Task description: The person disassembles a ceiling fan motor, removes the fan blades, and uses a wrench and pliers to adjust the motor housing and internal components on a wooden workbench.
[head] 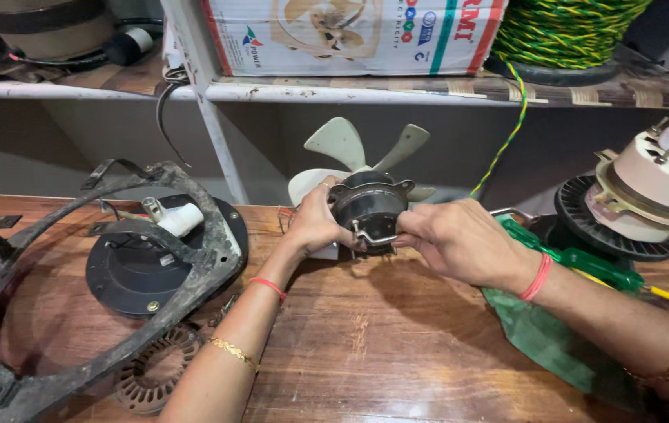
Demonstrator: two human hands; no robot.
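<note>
Worktop: wooden, bare in the stretch nearer the person than both hands; its far edge met a wall under a shelf just beyond the hands.

Left hand: fingers curled and closed on the left side of a small black fan motor, held up off the worktop between the two hands.

Right hand: fingertips pinched on a bent metal bracket at the motor's lower front.

Pale fan blades: fixed behind the motor, spreading above the hands.

Left of the left hand: a grimy black frame lying over a round black plate, close by.

Under and right of the right wrist: a green cloth, a green-handled screwdriver, and further right a cream motor on a ribbed black disc.
</note>
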